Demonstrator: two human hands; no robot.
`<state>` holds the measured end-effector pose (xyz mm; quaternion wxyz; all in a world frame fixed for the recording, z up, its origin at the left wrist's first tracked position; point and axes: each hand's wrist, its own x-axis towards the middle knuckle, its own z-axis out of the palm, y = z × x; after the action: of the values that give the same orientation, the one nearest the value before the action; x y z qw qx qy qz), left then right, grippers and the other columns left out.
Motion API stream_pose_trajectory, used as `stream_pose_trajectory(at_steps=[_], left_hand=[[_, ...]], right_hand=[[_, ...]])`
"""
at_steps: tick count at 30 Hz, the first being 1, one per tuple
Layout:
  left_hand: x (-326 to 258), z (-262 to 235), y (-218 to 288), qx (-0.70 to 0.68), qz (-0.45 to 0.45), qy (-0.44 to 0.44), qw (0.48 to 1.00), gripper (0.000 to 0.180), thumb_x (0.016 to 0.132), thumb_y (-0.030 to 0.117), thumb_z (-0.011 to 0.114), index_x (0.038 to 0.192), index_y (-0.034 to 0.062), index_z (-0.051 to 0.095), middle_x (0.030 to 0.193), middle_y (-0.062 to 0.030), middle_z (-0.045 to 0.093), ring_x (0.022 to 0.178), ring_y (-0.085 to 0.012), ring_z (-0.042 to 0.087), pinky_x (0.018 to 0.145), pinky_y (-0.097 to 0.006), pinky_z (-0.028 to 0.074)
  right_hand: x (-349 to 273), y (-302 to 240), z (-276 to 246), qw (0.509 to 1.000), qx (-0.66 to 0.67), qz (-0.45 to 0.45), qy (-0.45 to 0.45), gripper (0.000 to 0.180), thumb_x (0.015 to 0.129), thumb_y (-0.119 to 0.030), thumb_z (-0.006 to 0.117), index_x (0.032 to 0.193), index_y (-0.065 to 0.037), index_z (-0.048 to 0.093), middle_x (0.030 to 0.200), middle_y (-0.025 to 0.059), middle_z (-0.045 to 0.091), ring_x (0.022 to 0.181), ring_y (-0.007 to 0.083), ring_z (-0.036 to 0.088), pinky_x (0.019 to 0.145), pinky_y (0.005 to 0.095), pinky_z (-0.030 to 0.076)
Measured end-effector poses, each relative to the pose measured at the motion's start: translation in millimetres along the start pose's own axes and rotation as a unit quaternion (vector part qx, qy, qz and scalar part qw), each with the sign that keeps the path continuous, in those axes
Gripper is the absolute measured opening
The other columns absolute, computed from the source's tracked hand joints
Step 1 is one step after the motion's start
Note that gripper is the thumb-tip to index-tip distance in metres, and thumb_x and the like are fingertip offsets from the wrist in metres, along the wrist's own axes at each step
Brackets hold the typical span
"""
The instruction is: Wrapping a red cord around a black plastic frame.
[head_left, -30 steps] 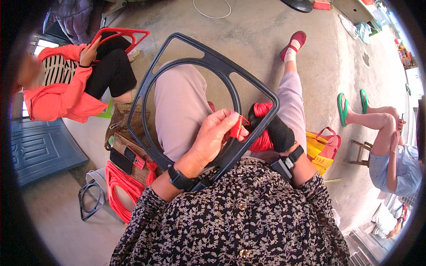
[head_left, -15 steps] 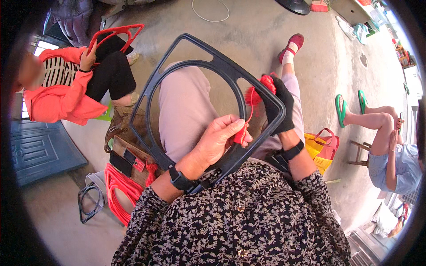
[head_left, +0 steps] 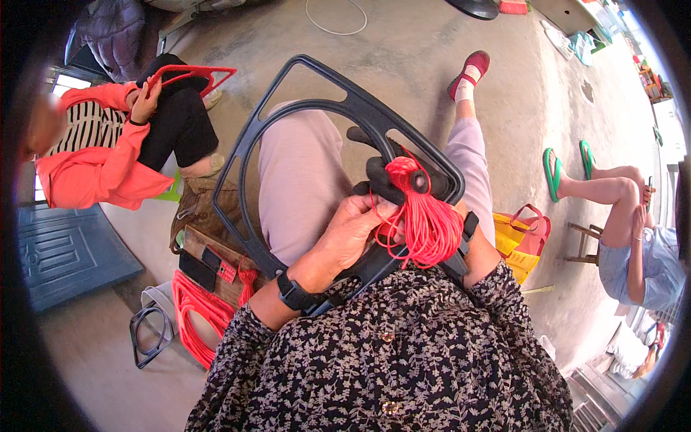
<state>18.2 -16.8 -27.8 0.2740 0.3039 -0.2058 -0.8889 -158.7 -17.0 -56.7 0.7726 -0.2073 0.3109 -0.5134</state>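
The person wears a dark blouse (head_left: 403, 360) printed with small pale flowers and closed with little round buttons, a black wristband on the left wrist (head_left: 294, 294), a black glove on the right hand (head_left: 385, 176), pale pink trousers (head_left: 302, 173), and red shoes with white socks (head_left: 469, 72).

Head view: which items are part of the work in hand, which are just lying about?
In use:
- black frame across the lap
- red cord bundle
- left hand, bare, on the cord
- right hand, dark-gloved, on the frame

Lying about:
- red frames on the floor
- small black frame
- yellow bag
- green sandals
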Motion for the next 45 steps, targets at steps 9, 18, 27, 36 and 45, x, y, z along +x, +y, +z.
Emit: stream_pose_trajectory(at_steps=[9, 18, 27, 36, 45], left_hand=[[-1, 6, 4, 0.049, 0.041, 0.042, 0.997, 0.022, 0.090, 0.022, 0.054, 0.094, 0.0003, 0.058, 0.078, -0.0063, 0.063, 0.068, -0.0115, 0.060, 0.065, -0.023, 0.049], [-5, 12, 12, 0.082, 0.023, 0.023, 0.996, 0.024, 0.092, 0.023, 0.050, 0.091, 0.0002, 0.058, 0.072, -0.0091, 0.062, 0.062, -0.0134, 0.058, 0.062, -0.024, 0.048], [-1, 10, 8, 0.092, 0.022, 0.007, 0.996, 0.024, 0.091, 0.022, 0.051, 0.096, -0.0002, 0.058, 0.072, -0.0068, 0.061, 0.063, -0.0128, 0.058, 0.061, -0.024, 0.047], [5, -2, 4, 0.321, 0.188, 0.059, 0.927, 0.022, 0.087, 0.020, 0.057, 0.087, 0.0001, 0.066, 0.126, -0.0123, 0.043, 0.092, -0.0107, 0.053, 0.078, -0.025, 0.042], [2, 4, 7, 0.188, 0.065, 0.055, 0.978, 0.017, 0.088, 0.019, 0.057, 0.092, 0.0027, 0.059, 0.076, -0.0012, 0.061, 0.070, -0.0116, 0.061, 0.061, -0.023, 0.049]], right_hand=[[-22, -15, 12, 1.000, -0.007, 0.001, 0.006, 0.035, 0.087, -0.012, 0.056, 0.120, -0.001, 0.050, 0.110, 0.0089, 0.058, 0.092, 0.0162, 0.058, 0.077, 0.0305, 0.050], [-31, -12, -40, 0.977, -0.051, -0.106, 0.180, 0.033, 0.086, -0.013, 0.057, 0.117, -0.002, 0.052, 0.107, 0.0092, 0.059, 0.087, 0.0164, 0.059, 0.074, 0.0300, 0.051], [-7, 8, -35, 0.983, -0.072, -0.092, 0.139, 0.031, 0.085, -0.013, 0.058, 0.114, -0.003, 0.053, 0.105, 0.0095, 0.059, 0.082, 0.0167, 0.060, 0.070, 0.0296, 0.052], [-5, 22, -64, 0.973, -0.133, -0.061, 0.181, 0.029, 0.084, -0.014, 0.060, 0.112, -0.003, 0.055, 0.102, 0.0098, 0.060, 0.077, 0.0169, 0.062, 0.066, 0.0291, 0.053], [-19, 15, -21, 0.956, -0.141, -0.189, 0.176, 0.019, 0.084, -0.014, 0.056, 0.097, -0.001, 0.061, 0.090, 0.0088, 0.063, 0.081, 0.0170, 0.060, 0.072, 0.0276, 0.048]])
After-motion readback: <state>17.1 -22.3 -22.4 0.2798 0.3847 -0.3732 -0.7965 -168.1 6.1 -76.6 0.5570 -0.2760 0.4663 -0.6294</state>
